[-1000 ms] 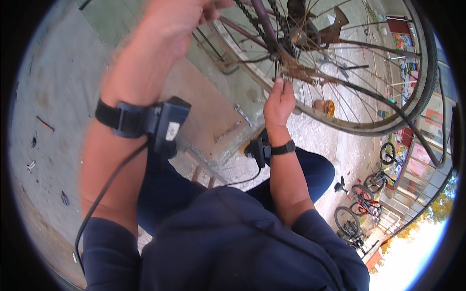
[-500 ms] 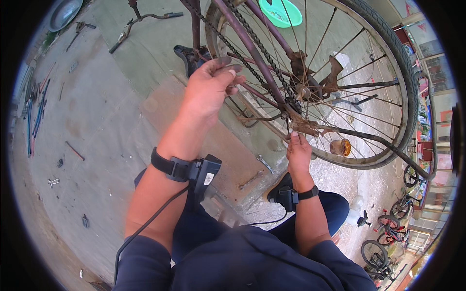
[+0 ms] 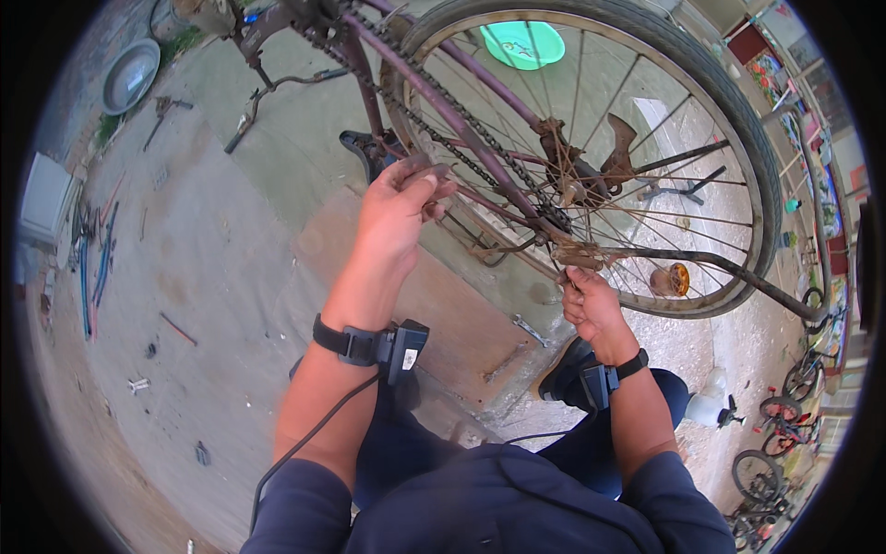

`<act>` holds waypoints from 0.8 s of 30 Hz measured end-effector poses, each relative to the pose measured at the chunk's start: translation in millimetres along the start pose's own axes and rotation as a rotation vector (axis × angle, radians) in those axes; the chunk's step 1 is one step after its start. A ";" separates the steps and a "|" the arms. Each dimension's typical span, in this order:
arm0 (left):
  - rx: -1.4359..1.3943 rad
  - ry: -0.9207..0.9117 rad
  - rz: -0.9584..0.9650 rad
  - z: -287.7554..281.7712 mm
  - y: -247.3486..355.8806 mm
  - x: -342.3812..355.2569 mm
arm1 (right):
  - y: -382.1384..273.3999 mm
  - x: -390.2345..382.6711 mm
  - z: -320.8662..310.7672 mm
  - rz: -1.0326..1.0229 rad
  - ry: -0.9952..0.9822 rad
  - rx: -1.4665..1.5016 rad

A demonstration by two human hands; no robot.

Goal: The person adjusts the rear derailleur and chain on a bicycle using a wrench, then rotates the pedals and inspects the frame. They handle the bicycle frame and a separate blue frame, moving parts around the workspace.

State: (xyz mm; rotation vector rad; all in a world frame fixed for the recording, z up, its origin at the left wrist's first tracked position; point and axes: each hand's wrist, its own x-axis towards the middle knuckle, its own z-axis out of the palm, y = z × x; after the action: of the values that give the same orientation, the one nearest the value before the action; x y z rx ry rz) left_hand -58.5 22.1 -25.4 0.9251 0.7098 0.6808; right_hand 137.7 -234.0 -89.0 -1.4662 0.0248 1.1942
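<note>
A bicycle with a purple frame stands upside down before me, its spoked wheel on the right and a dark chain running along the frame. My left hand is raised near the wheel rim and lower frame tubes, its blackened fingers pinched together; whether anything is between them is hidden. Just below a rusty part by the wheel's axle, my right hand is closed with curled fingers. What it grips, if anything, cannot be made out.
A brown board lies under the bicycle, with a wrench at its right edge. Beyond the wheel sit a green basin and a rusty can. A white jug stands at right. Blue rods and scattered parts lie at left.
The view has shifted, bringing in more of the bicycle at upper left. My left fingers have drawn closer together. My right fingers have curled more below the rusty part.
</note>
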 end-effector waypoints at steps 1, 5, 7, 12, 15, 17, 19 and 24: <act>-0.003 -0.006 0.013 -0.2 -0.8 0.2 | -0.5 0.4 -0.4 -0.036 0.010 -0.045; 0.023 0.006 -0.029 -2.7 -2.9 1.9 | 3.5 -8.4 -9.1 -0.128 0.010 -0.109; 0.049 0.038 -0.047 -3.9 -5.9 3.0 | 6.7 -17.9 -18.9 -0.113 0.021 -0.182; 0.048 0.077 -0.054 -2.7 -18.2 10.7 | 11.7 -30.2 -41.1 -0.071 -0.049 -0.226; 0.096 0.069 -0.069 -1.4 -23.3 15.0 | 16.2 -24.9 -44.1 -0.102 -0.109 -0.243; 0.121 0.069 -0.076 -1.1 -25.7 16.7 | 20.1 -20.3 -44.8 -0.149 -0.128 -0.290; 0.124 0.067 -0.090 0.2 -30.0 18.8 | 25.2 -17.5 -46.9 -0.197 -0.135 -0.381; 0.146 0.067 -0.076 -2.4 -36.8 24.0 | 45.7 -11.0 -54.7 -0.452 -0.060 -0.806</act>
State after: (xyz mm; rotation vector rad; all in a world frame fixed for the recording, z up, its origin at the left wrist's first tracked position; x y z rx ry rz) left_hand -38.6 25.8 -64.5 1.0074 0.8591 0.6005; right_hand 138.9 -295.7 -126.4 -1.9754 -0.8727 0.8965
